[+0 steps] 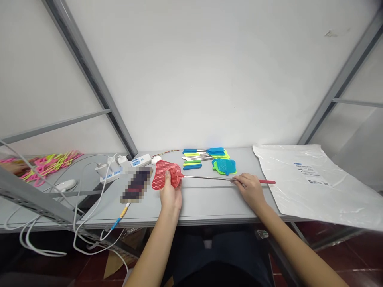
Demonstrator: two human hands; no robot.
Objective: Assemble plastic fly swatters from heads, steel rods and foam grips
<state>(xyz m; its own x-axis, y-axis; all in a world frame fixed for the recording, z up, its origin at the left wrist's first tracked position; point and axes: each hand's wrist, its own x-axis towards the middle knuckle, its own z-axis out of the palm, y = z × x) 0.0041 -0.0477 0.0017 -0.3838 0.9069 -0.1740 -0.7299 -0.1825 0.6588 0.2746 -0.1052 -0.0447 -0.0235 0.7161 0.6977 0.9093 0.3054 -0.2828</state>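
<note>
A red fly swatter with a perforated head and an extended metal rod lies across both my hands, above the grey shelf. My left hand is closed on its head, thumb on top. Farther right, my right hand pinches the metal rod, close to the red handle that sticks out beyond it. Behind the rod lie several handles and rods of blue, yellow and green swatters. A blue swatter head rests on a green one, just behind my right hand.
A white plastic mailing bag covers the right of the grey shelf. To the left are a pixelated phone-like object with a cable, power strips and white cords. Pink and yellow items lie beyond the metal post.
</note>
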